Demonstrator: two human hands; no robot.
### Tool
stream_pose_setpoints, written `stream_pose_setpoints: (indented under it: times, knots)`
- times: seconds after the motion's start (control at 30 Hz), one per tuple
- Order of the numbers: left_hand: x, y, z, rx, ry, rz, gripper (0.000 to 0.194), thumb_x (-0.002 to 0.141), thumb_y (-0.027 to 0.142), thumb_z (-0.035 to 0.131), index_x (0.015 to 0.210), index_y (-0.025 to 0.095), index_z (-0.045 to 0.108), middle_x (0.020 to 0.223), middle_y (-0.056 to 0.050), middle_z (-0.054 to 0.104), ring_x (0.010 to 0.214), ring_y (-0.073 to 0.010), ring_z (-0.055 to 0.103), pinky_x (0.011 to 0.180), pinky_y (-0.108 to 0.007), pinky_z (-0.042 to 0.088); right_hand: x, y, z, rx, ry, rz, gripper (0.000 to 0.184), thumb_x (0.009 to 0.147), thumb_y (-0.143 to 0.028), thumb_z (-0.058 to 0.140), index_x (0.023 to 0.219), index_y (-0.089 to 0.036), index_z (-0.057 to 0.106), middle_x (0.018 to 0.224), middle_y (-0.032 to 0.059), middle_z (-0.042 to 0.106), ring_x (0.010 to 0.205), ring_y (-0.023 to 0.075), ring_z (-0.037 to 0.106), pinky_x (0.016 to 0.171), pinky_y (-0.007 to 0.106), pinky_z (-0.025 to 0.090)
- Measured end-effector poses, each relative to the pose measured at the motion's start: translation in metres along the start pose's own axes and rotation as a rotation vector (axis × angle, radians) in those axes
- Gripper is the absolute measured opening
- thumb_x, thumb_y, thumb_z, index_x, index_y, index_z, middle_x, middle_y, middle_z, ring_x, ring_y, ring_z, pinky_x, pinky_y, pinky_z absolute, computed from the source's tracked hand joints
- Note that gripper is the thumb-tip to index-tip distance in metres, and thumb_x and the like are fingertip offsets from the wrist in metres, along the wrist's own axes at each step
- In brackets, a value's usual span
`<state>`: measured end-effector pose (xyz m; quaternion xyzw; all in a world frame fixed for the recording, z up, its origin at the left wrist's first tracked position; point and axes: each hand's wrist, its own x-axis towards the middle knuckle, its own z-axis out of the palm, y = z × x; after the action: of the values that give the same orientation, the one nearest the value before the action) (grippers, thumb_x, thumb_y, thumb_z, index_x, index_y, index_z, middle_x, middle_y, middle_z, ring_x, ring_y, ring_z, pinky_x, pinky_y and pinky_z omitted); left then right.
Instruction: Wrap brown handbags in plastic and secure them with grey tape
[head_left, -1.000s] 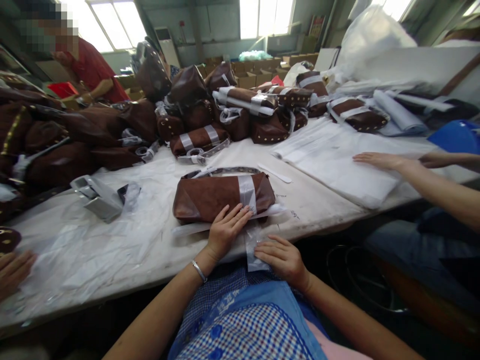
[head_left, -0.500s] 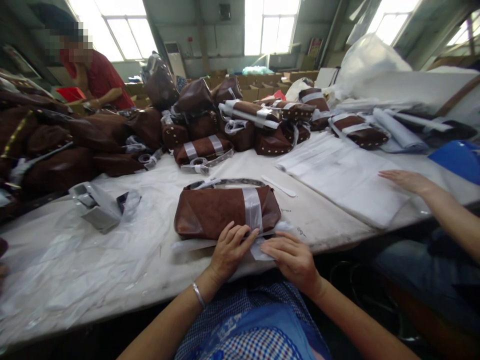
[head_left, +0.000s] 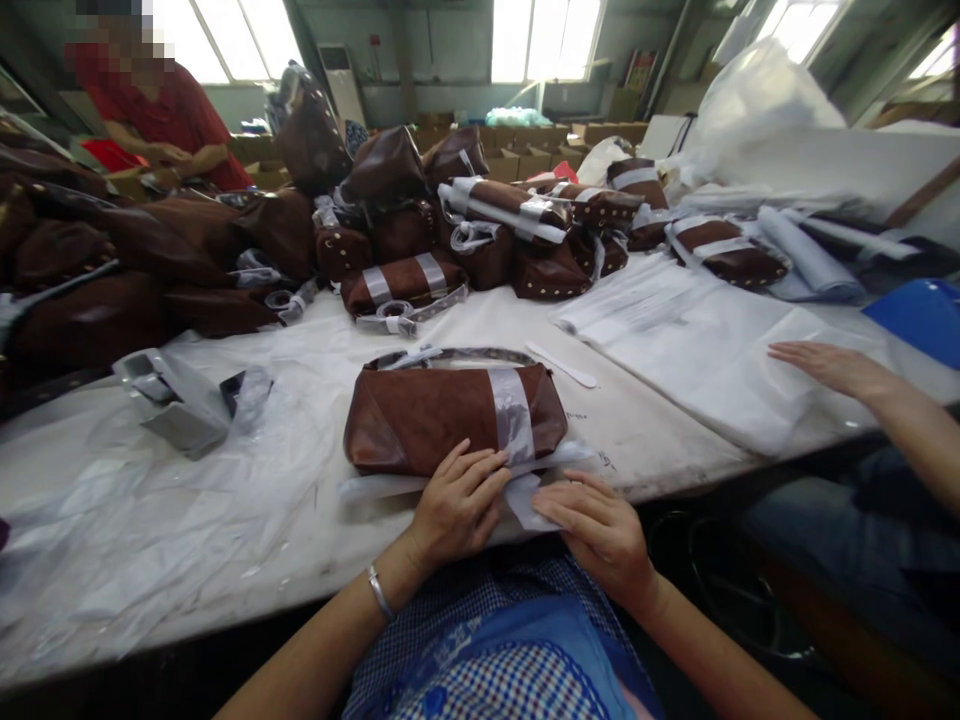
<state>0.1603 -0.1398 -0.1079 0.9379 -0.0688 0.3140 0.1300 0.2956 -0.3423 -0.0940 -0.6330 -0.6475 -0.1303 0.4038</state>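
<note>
Near the worktop (head_left: pixel 637 435)'s front edge, the bag (head_left: pixel 420 415) looks soft, light; hold its ends. Right hand (head_left: pixel 604 535) pinches plastic strip (head_left: pixel 523 502); left hand (head_left: pixel 459 508): cannot tell.

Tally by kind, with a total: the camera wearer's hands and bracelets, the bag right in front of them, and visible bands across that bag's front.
Hands: 2 (left hand, right hand)
Bracelet: 1
Bag: 1
Band: 1
Total: 5

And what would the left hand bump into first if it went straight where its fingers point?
Probably the brown bag, near its shiny tape band; the left hand looks so close it may be touching already.
</note>
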Motion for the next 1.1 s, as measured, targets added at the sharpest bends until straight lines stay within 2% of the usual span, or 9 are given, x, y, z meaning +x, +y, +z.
stream_pose_setpoints:
  times: [0.1, 0.23, 0.37, 0.53, 0.67, 0.87, 1.0, 1.1]
  knots:
    - [0.003, 0.000, 0.001, -0.019, 0.045, -0.051, 0.028, 0.095, 0.024, 0.056, 0.121, 0.017, 0.062, 0.124, -0.007, 0.069, 0.115, -0.0205, 0.061, 0.116, -0.046, 0.037, -0.013, -0.006, -0.001, -0.010, -0.032, -0.007, 0.037, 0.089, 0.000, 0.053, 0.117, -0.021, 0.065, 0.104, 0.0042, 0.076, 0.101, 0.0155, 0.070, 0.105, 0.040, 0.046]
    - [0.009, 0.003, 0.009, 0.053, 0.092, -0.122, 0.031, 0.094, 0.035, 0.064, 0.120, 0.020, 0.063, 0.107, -0.004, 0.073, 0.099, -0.0182, 0.065, 0.111, -0.043, 0.042, -0.019, -0.011, -0.001, -0.032, -0.030, -0.018, 0.038, 0.090, 0.001, 0.050, 0.117, -0.020, 0.065, 0.103, 0.0040, 0.077, 0.100, 0.0149, 0.070, 0.105, 0.040, 0.045]
    - [0.011, 0.006, 0.018, 0.167, 0.128, -0.095, 0.022, 0.092, 0.023, 0.065, 0.115, 0.023, 0.066, 0.106, -0.002, 0.073, 0.096, -0.0171, 0.065, 0.110, -0.043, 0.043, -0.022, -0.014, 0.002, -0.056, -0.024, -0.035, 0.038, 0.092, -0.001, 0.047, 0.119, -0.020, 0.064, 0.103, 0.0046, 0.077, 0.100, 0.0158, 0.070, 0.103, 0.040, 0.047]
    - [0.007, 0.004, 0.027, 0.275, 0.150, -0.062, 0.021, 0.094, 0.017, 0.061, 0.113, 0.023, 0.067, 0.113, -0.003, 0.071, 0.104, -0.0185, 0.063, 0.110, -0.043, 0.043, -0.025, -0.016, 0.006, -0.050, -0.042, -0.066, 0.035, 0.092, -0.004, 0.050, 0.120, -0.020, 0.064, 0.103, 0.0052, 0.077, 0.100, 0.0176, 0.071, 0.103, 0.041, 0.048]
    - [0.001, 0.002, 0.027, 0.271, 0.130, -0.007, 0.026, 0.096, 0.014, 0.057, 0.119, 0.021, 0.066, 0.115, -0.004, 0.071, 0.109, -0.0190, 0.061, 0.114, -0.045, 0.040, -0.014, -0.013, 0.003, -0.058, 0.014, -0.033, 0.039, 0.089, 0.000, 0.050, 0.118, -0.021, 0.065, 0.102, 0.0041, 0.077, 0.098, 0.0167, 0.071, 0.101, 0.040, 0.050]
    - [-0.005, 0.001, 0.021, 0.276, 0.044, 0.053, 0.036, 0.096, 0.013, 0.054, 0.131, 0.019, 0.060, 0.118, -0.006, 0.069, 0.114, -0.0196, 0.061, 0.117, -0.047, 0.038, 0.013, -0.001, 0.000, -0.067, 0.045, 0.022, 0.038, 0.090, -0.006, 0.055, 0.118, -0.029, 0.067, 0.101, 0.0020, 0.078, 0.095, 0.0180, 0.073, 0.099, 0.041, 0.052]
    - [-0.005, 0.001, 0.019, 0.255, 0.059, 0.068, 0.027, 0.097, 0.014, 0.053, 0.120, 0.021, 0.065, 0.117, -0.006, 0.070, 0.112, -0.0187, 0.061, 0.116, -0.048, 0.039, 0.030, 0.013, 0.006, -0.051, 0.098, 0.124, 0.032, 0.092, -0.010, 0.057, 0.113, -0.030, 0.071, 0.102, 0.0015, 0.077, 0.098, 0.0198, 0.071, 0.100, 0.044, 0.051]
    - [-0.002, 0.000, 0.017, 0.234, 0.082, 0.065, 0.025, 0.097, 0.012, 0.052, 0.116, 0.019, 0.066, 0.113, -0.005, 0.071, 0.108, -0.0171, 0.063, 0.115, -0.046, 0.040, 0.041, 0.024, 0.012, -0.031, 0.141, 0.213, 0.027, 0.092, -0.012, 0.060, 0.107, -0.030, 0.074, 0.097, 0.0013, 0.077, 0.097, 0.0206, 0.069, 0.094, 0.042, 0.054]
